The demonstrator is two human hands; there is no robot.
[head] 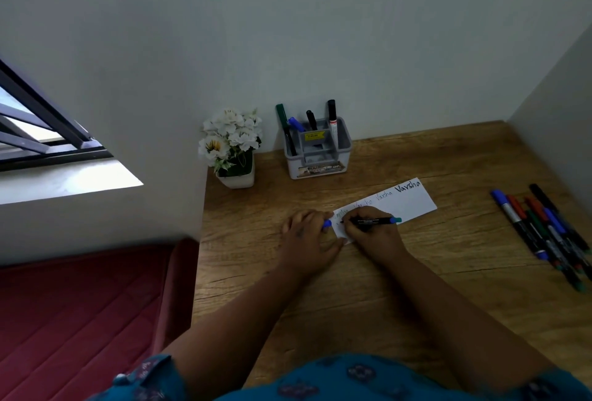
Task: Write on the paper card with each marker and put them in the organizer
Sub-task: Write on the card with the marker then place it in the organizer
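Marker in use: black-barrelled marker with a teal end (373,220), lying low across the near-left end of the card, tip toward the left; judged mid-word on a second row.
Right hand: right hand (368,235), grip clenched round that marker in a writing pinch.
Left hand: left hand (307,240), pressing the card's left edge on the wooden tabletop (352,304), apparently to stop the card from sliding; a small blue cap (327,224) shows at its fingertips, seemingly pinched there, presumably kept ready for recapping.
Paper card: long white paper card (407,203), flat on the tabletop, one row of handwritten words along its far edge, right end bare.
Waiting markers: loose row of blue, red, green and black markers (544,234), well apart at right, within reach; judged untested.
Organizer: grey plastic compartmented organizer (317,152) by the wall; holds four or so upright markers (332,118) in rear compartments, front tray seemingly empty.
Flower pot: white artificial flowers in a white pot (235,147), left of the organizer.
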